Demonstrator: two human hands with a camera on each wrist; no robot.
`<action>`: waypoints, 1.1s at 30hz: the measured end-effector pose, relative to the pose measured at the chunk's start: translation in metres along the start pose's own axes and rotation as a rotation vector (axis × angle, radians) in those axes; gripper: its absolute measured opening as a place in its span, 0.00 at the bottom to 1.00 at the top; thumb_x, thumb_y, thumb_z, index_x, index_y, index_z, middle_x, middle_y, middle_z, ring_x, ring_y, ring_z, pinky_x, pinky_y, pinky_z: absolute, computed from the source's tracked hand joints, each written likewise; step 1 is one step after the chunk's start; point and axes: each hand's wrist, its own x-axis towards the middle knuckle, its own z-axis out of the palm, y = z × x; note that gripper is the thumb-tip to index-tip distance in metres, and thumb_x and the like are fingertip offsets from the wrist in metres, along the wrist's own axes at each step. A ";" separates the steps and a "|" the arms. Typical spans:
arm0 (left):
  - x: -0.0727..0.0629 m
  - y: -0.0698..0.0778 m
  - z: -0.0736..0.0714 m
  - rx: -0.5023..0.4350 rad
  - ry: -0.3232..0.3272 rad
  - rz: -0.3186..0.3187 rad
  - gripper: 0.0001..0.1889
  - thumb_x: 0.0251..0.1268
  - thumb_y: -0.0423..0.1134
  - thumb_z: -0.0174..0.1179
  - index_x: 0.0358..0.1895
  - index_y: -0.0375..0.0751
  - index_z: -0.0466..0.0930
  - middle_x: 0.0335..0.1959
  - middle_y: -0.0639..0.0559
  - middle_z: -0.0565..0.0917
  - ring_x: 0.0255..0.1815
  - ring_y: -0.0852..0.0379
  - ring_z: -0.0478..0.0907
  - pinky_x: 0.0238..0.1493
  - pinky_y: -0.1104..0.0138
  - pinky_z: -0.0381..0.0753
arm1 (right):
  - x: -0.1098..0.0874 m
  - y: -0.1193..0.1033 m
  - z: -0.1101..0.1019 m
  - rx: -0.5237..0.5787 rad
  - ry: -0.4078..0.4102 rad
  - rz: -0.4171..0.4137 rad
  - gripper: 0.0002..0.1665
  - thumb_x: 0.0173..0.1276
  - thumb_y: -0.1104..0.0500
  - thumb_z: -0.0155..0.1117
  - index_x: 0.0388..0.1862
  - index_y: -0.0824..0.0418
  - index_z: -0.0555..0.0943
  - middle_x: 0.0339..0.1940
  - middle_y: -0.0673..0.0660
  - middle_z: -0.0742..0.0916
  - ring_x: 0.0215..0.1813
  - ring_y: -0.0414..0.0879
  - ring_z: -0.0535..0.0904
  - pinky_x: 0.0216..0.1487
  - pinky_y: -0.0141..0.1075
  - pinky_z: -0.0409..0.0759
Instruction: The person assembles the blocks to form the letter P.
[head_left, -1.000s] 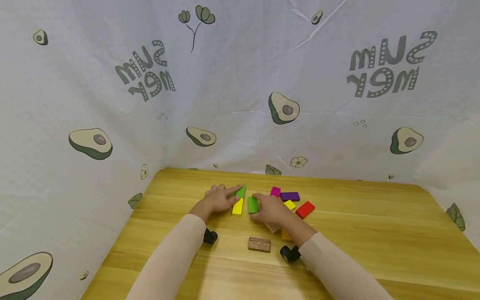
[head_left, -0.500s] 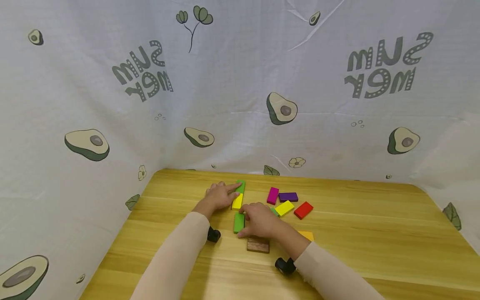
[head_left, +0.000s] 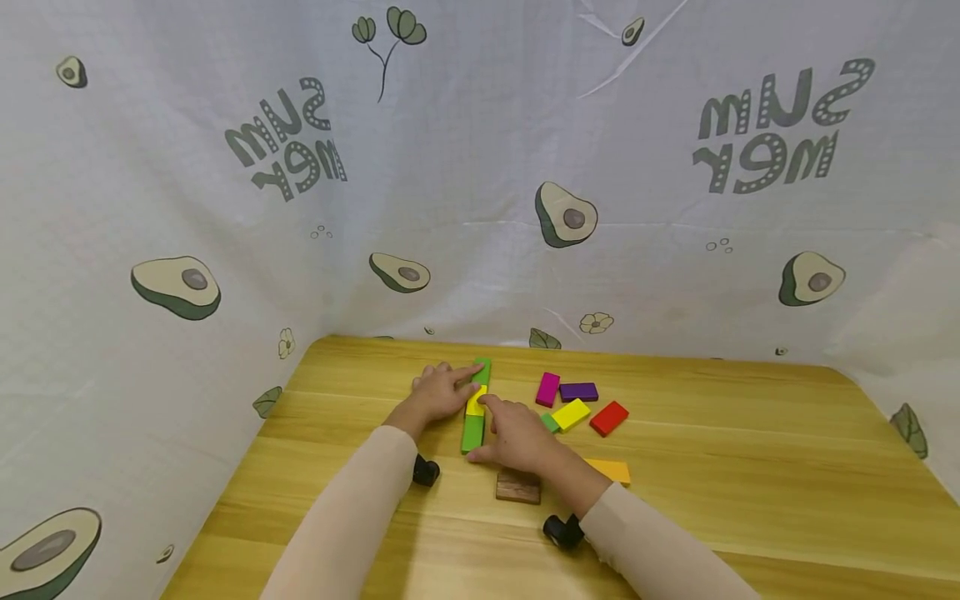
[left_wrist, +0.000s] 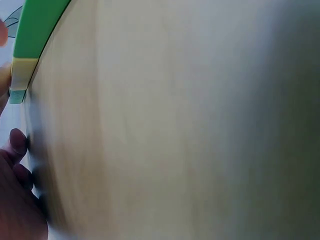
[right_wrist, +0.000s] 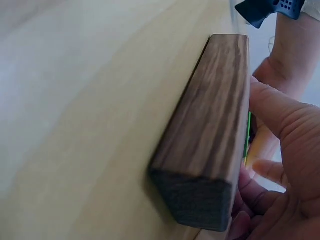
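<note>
Three wooden blocks lie end to end in a line on the table: a far green block (head_left: 482, 370), a yellow block (head_left: 476, 403) and a near green block (head_left: 472, 435). My left hand (head_left: 437, 395) rests left of the line, its index finger stretched onto the far green block and its thumb at the yellow one. My right hand (head_left: 519, 435) pinches the near green block lengthwise, thumb at its near end and index finger up by the yellow block. In the left wrist view the nearest green block (left_wrist: 40, 25) looms large. Close below my right hand lies a brown wood-grain block (head_left: 517, 489).
To the right lie a magenta block (head_left: 547, 389), a purple block (head_left: 579, 392), a second yellow block (head_left: 572, 414) beside a partly hidden green one (head_left: 551, 423), and a red block (head_left: 609, 418). An orange block (head_left: 613, 472) shows beyond my right wrist. A printed curtain (head_left: 480, 167) stands behind the table.
My right hand has brought the near green block left from beside the line, then up against the yellow block's near end. The far green and yellow blocks have shifted slightly away from me.
</note>
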 end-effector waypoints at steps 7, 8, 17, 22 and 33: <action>0.000 -0.005 -0.010 0.003 -0.101 0.030 0.32 0.72 0.67 0.52 0.78 0.76 0.60 0.58 0.47 0.75 0.55 0.48 0.67 0.58 0.50 0.71 | 0.001 0.001 0.001 0.003 0.001 0.026 0.58 0.53 0.36 0.81 0.73 0.65 0.68 0.34 0.50 0.83 0.39 0.46 0.78 0.44 0.45 0.79; 0.000 -0.006 -0.012 -0.002 -0.128 0.028 0.35 0.69 0.68 0.54 0.78 0.77 0.58 0.58 0.47 0.74 0.56 0.48 0.67 0.60 0.49 0.71 | 0.001 0.001 0.002 0.005 0.002 0.032 0.59 0.53 0.36 0.81 0.73 0.66 0.67 0.34 0.50 0.83 0.38 0.45 0.77 0.42 0.44 0.79; 0.004 -0.007 -0.025 -0.014 -0.281 -0.036 0.54 0.45 0.73 0.72 0.78 0.85 0.51 0.74 0.48 0.65 0.70 0.48 0.62 0.70 0.38 0.69 | 0.000 0.000 0.002 -0.005 0.018 0.071 0.64 0.49 0.33 0.82 0.74 0.66 0.66 0.36 0.50 0.86 0.47 0.52 0.81 0.52 0.50 0.81; 0.005 -0.004 -0.024 -0.023 -0.282 -0.041 0.54 0.45 0.72 0.73 0.78 0.85 0.52 0.77 0.47 0.63 0.74 0.45 0.60 0.71 0.35 0.66 | -0.012 0.006 -0.011 -0.012 0.095 0.080 0.56 0.52 0.34 0.81 0.72 0.61 0.71 0.39 0.51 0.87 0.51 0.52 0.80 0.61 0.54 0.77; 0.006 -0.006 -0.022 -0.061 -0.287 -0.023 0.53 0.48 0.69 0.74 0.79 0.82 0.52 0.82 0.45 0.55 0.79 0.43 0.53 0.73 0.33 0.61 | -0.094 0.053 -0.053 -0.243 0.055 0.434 0.31 0.66 0.32 0.67 0.39 0.60 0.81 0.26 0.53 0.81 0.27 0.47 0.74 0.24 0.37 0.71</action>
